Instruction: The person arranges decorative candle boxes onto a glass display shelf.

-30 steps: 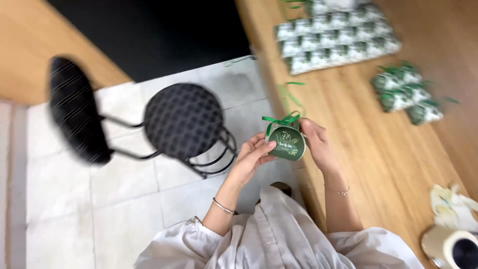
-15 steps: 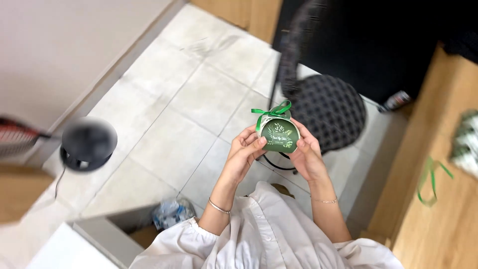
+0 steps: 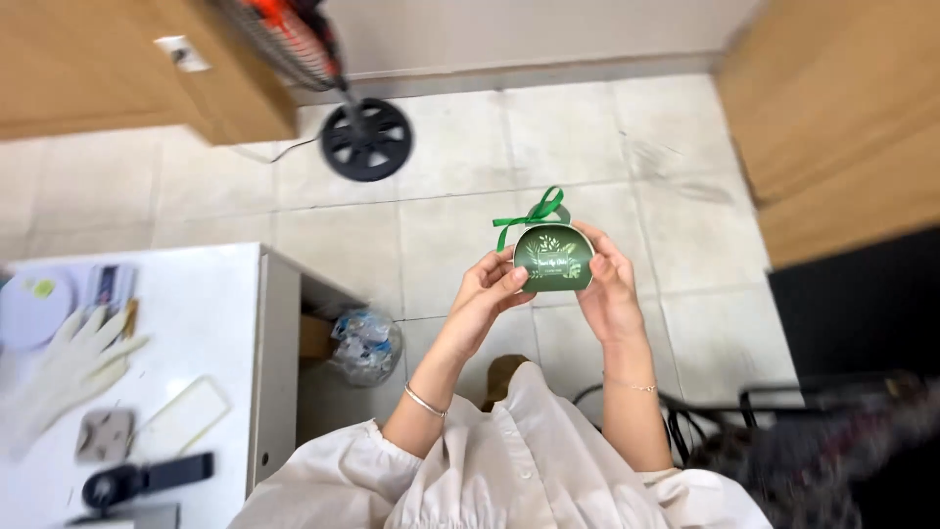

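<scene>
While the tiled floor (image 3: 441, 225) fills most of the frame, a white bench (image 3: 211, 323) occupies the lower left, carrying a pale glove (image 3: 64, 367), a flat cream slab (image 3: 181, 416) and a dark tool (image 3: 137, 480). Wooden furniture (image 3: 127, 64) sits at the upper left and more wood panelling (image 3: 842, 127) at the upper right. Just right of the upper-left wood stands a fan with a round black base (image 3: 367, 139) on the tiles. Below the bench edge, near centre-left, lies a crumpled clear bag (image 3: 364, 343).

At the centre of the frame, held up above the floor in front of the person's cream blouse (image 3: 509, 470), is a small green gift box (image 3: 554, 259) with a rounded top, pale leaf print and a green ribbon bow (image 3: 534, 214) at its crown. The left hand (image 3: 490, 289) grips its left side, thumb pressed on the front face; the right hand (image 3: 607, 284) wraps its right side and back, fingers curled round the edge. Both are closed on it.

It looks like thin folded card: light, likely hollow or lightly filled, stiff enough to keep shape but easily dented by a hard squeeze. The printed surface seems smooth, perhaps slightly slick. Gentle hold at the two side edges, as now, suits it best; the bow is soft and would crush or loosen if pinched or used as a handle.
</scene>
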